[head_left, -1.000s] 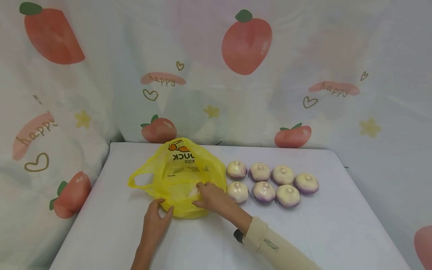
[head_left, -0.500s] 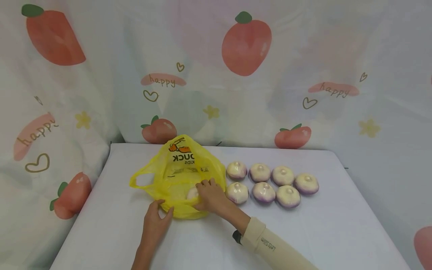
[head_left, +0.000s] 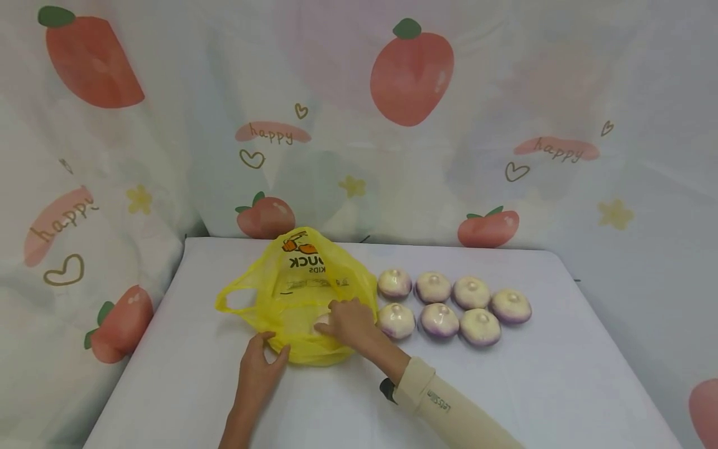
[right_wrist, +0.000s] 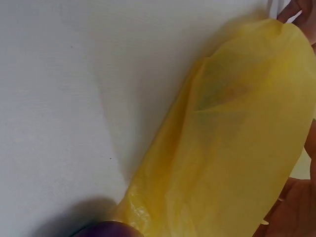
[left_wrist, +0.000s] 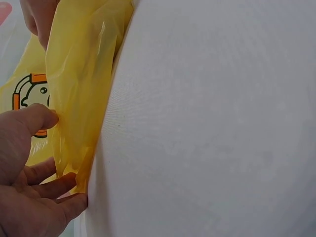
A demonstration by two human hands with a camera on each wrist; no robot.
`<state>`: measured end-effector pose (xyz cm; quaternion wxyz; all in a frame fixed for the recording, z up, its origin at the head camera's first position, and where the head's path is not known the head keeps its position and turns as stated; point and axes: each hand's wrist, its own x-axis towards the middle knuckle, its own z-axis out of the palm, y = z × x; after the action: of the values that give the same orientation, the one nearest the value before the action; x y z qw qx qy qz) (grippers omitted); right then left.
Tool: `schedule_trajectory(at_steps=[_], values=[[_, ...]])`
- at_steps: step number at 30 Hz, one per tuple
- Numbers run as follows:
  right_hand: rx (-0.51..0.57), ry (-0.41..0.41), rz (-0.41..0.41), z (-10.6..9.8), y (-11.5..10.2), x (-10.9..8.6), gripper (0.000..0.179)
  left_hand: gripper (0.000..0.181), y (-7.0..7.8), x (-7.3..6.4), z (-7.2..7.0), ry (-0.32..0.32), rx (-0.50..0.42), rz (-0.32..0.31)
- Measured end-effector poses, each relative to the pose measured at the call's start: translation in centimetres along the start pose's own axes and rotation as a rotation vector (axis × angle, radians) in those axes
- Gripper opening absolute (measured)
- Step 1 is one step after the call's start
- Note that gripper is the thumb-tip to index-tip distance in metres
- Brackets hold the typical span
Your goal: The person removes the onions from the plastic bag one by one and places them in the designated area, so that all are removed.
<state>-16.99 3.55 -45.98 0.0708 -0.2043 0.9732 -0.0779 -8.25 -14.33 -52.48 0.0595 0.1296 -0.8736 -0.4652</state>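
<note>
A yellow plastic bag with duck print lies on the white table, its mouth toward me. My left hand pinches its near left rim, the thumb on one side and the fingers on the other. My right hand reaches into the mouth beside a pale round thing, only partly visible. The bag wall hides much of that hand in the right wrist view, so its grip is unclear. Right of the bag sit several glossy white-and-purple vegetables, turnip-like, such as the nearest one.
The vegetables stand in two rows, the farthest right one at the end. One bag handle sticks out to the left. Behind the white table hangs a fruit-printed cloth.
Inside the bag mouth my right hand shifts slightly about the pale round thing, which showed more half a second ago. My left hand stays at the rim.
</note>
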Motion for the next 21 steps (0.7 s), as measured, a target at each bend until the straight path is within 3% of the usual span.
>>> schedule_trajectory(at_steps=[4, 14, 21], values=[[0.010, -0.063, -0.010, -0.43, -0.24, -0.12, 0.054, 0.046, 0.07, -0.13, -0.12, -0.004, 0.013, 0.003], [-0.008, -0.155, -0.133, -0.41, -0.13, 0.21, 0.068, 0.046, -0.05, -0.03, 0.08, -0.021, 0.017, -0.024], [0.049, -0.108, -0.126, -0.43, 0.14, 0.38, 0.062, 0.045, 0.04, -0.09, -0.03, -0.012, 0.015, -0.011]])
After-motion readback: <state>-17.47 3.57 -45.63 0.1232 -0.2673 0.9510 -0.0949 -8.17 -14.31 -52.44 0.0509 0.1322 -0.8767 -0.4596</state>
